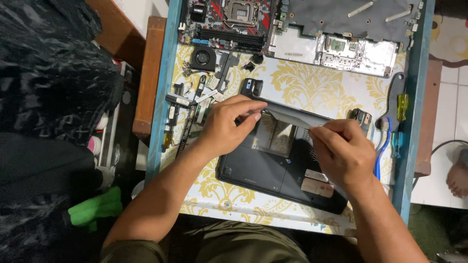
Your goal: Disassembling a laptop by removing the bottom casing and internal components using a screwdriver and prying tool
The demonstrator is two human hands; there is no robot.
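— Gripping what? 
— Both hands pinch a thin grey panel (287, 116) above the black laptop base (273, 170) on the table (312, 87): left hand (228, 125) clamped on its left end, right hand (341, 148) on its right.
— And nearby? 
— A motherboard (226, 22), fan (203, 57) and screwdriver (401, 107).

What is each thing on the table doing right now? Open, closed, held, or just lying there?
Black laptop base: bottom up, opened, frame bare.
Thin dark strip: lifted, held at both ends.
Left hand: pinching the strip.
Right hand: pinching the strip's other end.
Circuit board: bare, lying flat.
Grey laptop shell: stripped, lying flat.
Small fan: loose, lying flat.
Screwdrivers: lying untouched.
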